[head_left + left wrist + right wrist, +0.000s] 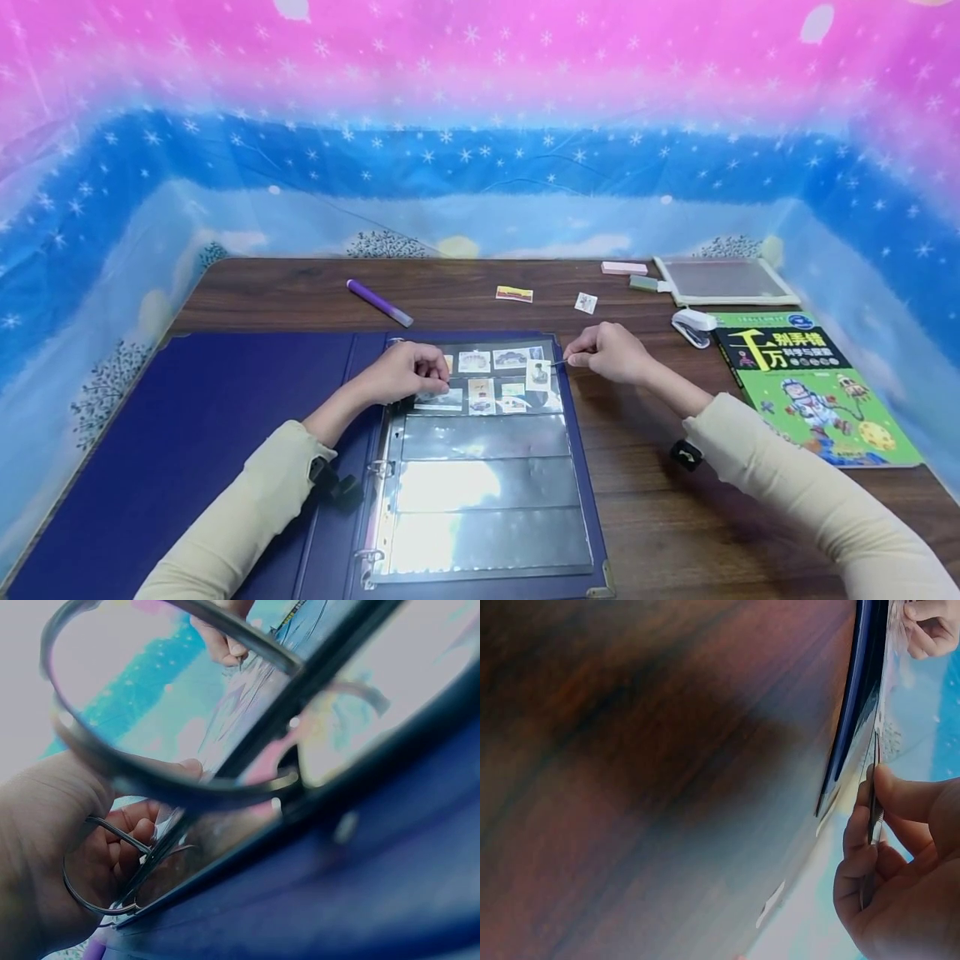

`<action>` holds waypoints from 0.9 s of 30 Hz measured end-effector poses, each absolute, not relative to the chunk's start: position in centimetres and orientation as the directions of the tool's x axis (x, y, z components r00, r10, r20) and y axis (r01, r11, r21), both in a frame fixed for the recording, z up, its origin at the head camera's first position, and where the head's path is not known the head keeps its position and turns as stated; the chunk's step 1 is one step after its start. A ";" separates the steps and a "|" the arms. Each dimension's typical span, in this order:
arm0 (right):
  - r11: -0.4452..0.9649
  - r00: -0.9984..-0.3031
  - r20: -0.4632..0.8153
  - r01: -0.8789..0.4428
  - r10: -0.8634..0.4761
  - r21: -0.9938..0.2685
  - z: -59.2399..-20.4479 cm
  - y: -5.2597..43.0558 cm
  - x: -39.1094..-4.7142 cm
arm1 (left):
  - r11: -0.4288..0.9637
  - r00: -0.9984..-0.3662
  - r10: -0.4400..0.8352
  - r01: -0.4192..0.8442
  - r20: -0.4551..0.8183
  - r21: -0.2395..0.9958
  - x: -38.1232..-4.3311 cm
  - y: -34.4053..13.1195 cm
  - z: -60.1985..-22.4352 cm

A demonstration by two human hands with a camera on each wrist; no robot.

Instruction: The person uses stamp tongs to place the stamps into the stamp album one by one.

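A stamp album (495,542) with a blue cover lies spread on the table, its ring-bound black page holding several stamps (512,358) in the upper clear pockets. My right hand (611,354) pinches tweezers (876,802) between thumb and fingers at the page's right edge. At the tweezers' tip is a small white stamp (537,375), lying over the upper right pockets. My left hand (405,372) is over the page's upper left, thumb and curled fingers appearing to pinch the page's clear pocket film. In the left wrist view, metal rings (105,889) partly cover that hand.
Two loose stamps, one red and yellow (514,294) and one white (587,302), lie beyond the album. A purple marker (378,302) is at the back left. Rightward are a green book (825,400), a white stapler (693,327), erasers (624,268) and a framed mesh pouch (727,281).
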State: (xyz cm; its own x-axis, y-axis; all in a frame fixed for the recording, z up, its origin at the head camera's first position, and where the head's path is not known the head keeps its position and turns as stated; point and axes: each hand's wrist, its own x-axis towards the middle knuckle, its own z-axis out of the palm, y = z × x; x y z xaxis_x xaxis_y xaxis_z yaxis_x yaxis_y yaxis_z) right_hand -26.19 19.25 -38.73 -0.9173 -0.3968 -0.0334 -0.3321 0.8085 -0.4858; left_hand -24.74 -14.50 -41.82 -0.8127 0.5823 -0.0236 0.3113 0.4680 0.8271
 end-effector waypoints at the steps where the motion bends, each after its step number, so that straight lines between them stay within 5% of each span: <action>1: 0.805 -0.911 -0.024 -0.352 -0.413 -0.478 -38.7 19.3 -26.2 | 0.466 -0.812 0.584 0.312 -0.023 0.828 -24.8 -14.5 -41.8; 16: 0.794 -0.856 -0.060 -0.449 -0.514 -0.410 -38.2 19.2 -25.9 | 0.453 -0.808 0.589 0.314 -0.016 0.834 -24.8 -14.4 -41.9; 27: 0.782 -0.790 -0.204 -0.465 -0.578 -0.414 -37.4 18.7 -27.6 | 0.446 -0.800 0.601 0.330 -0.005 0.832 -24.8 -14.5 -41.8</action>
State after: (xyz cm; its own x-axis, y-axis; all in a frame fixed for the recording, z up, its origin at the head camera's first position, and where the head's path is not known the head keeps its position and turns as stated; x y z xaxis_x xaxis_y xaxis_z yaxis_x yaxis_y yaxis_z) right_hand -27.62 18.71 -37.44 -0.7900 -0.5781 -0.2043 -0.4654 0.7822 -0.4142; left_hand -24.76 -14.49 -41.79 -0.7995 0.6006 -0.0047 0.3305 0.4464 0.8316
